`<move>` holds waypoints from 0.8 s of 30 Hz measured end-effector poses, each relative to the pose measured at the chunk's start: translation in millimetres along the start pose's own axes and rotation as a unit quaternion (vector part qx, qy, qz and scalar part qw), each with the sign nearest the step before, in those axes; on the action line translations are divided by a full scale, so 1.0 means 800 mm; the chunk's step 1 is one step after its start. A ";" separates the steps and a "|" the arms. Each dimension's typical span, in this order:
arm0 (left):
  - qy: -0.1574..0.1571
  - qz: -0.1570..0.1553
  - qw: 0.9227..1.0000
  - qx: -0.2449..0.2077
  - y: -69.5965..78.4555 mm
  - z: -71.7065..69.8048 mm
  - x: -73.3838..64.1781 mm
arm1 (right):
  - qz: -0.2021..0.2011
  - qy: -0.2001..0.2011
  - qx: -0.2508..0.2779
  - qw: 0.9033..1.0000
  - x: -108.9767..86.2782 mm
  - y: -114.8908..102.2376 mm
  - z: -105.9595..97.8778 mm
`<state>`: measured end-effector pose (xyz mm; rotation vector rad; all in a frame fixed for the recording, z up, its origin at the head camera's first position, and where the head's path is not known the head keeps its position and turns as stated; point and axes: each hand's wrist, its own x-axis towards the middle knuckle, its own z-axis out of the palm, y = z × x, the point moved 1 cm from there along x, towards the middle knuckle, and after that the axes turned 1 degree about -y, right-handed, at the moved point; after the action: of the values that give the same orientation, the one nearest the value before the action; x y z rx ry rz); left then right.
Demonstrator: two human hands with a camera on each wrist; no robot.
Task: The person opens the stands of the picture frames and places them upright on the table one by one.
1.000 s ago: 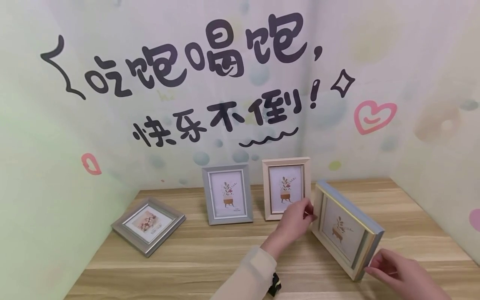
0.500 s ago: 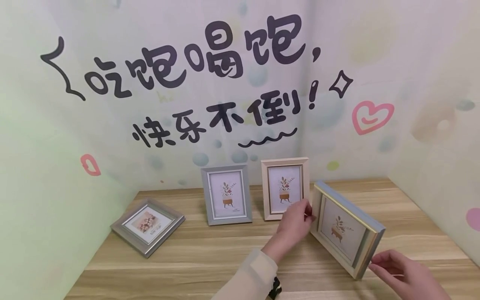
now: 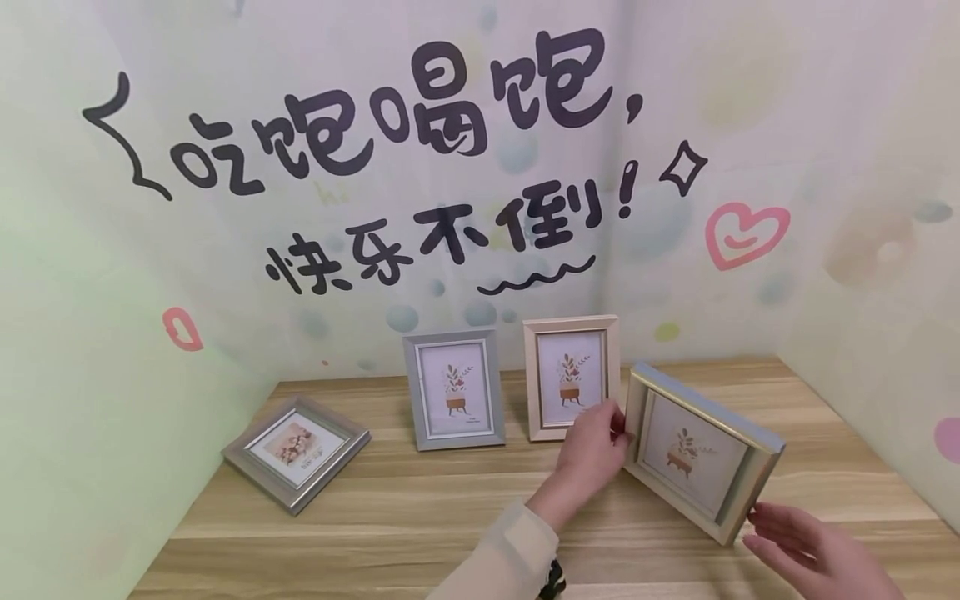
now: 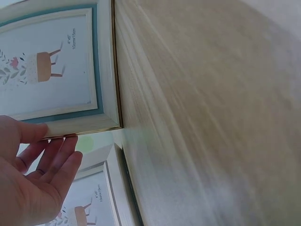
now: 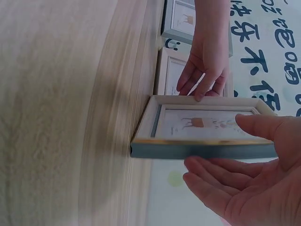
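Note:
A cream picture frame (image 3: pixel 637 467) with blue-grey sides and a gold line stands upright on the table at the right, turned at an angle. Its picture shows a potted plant. My left hand (image 3: pixel 588 454) pinches its left edge; in the left wrist view the thumb (image 4: pixel 34 132) lies at the front rim with the fingers behind. At the frame's right edge is my right hand (image 3: pixel 813 546), fingers extended and thumb apart from them. The right wrist view shows that thumb (image 5: pixel 256 126) in front of the frame and the fingers (image 5: pixel 214 176) by its blue-grey side.
Just left of the left hand stands a pinkish-cream picture frame (image 3: pixel 534 379), with a grey-blue one (image 3: pixel 416 392) beside it. A silver-brown frame (image 3: pixel 347 454) lies flat at the left of the wooden table (image 3: pixel 360 542). Printed curtains (image 3: pixel 525 275) enclose the back and sides.
The cream frame has turned, its right end swinging right and back so its front faces me more. My right hand has shifted slightly right, its fingers spreading. The left hand stays at the left edge.

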<state>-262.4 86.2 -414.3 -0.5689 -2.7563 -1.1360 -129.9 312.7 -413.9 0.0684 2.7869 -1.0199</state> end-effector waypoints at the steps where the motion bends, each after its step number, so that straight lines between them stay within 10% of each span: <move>1: 0.002 -0.001 1.000 0.000 0.000 0.000 0.000 | 0.000 -0.002 0.005 1.000 0.000 0.000 0.001; 13: 0.004 0.004 0.997 -0.071 0.004 0.003 -0.005 | -0.125 0.073 0.039 0.989 0.014 0.014 0.017; 24: -0.010 0.005 0.994 -0.109 0.015 0.008 -0.003 | -0.161 0.148 0.041 0.975 0.046 -0.002 -0.012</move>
<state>-255.1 97.5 -411.6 -0.6178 -2.6602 -1.4479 -167.8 316.7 -412.3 -0.2499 3.0936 -1.2949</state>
